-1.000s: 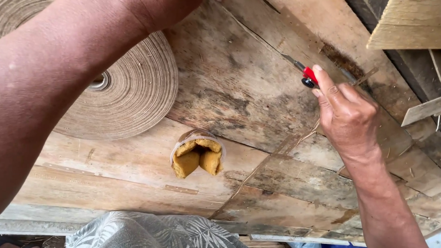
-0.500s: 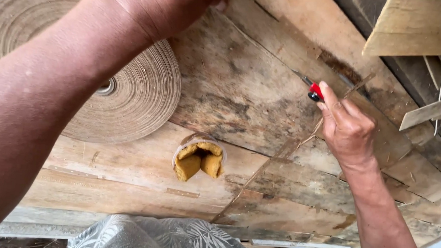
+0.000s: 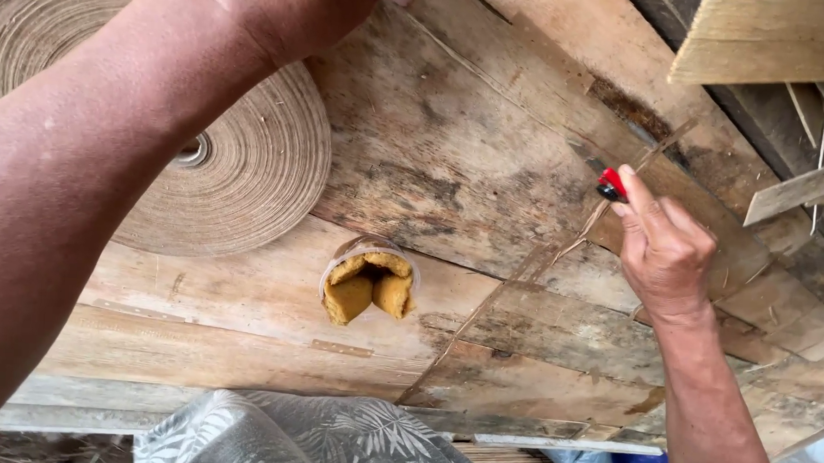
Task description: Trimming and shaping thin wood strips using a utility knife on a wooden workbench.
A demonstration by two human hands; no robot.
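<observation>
Right grip [image 3: 663, 250] pinches a red-handled blade [image 3: 609, 185] low against a thin strip [image 3: 531, 269] pressed flat on the wooden worktop [image 3: 452, 168]; left hand's [image 3: 301, 4] fingers are out of frame, can't tell.

A worn wooden tabletop [image 3: 489, 170] carries a tape roll [image 3: 248, 160] and yellow sponge cup [image 3: 369, 281] between both hands.

The table [image 3: 489, 170] is rough, weathered wood — stained and matt. The roll [image 3: 239, 159] looks like dull, fibrous woven strip. A small tool [image 3: 610, 185] has a glossy red plastic end — the cup [image 3: 370, 281] holds spongy yellow foam.
</observation>
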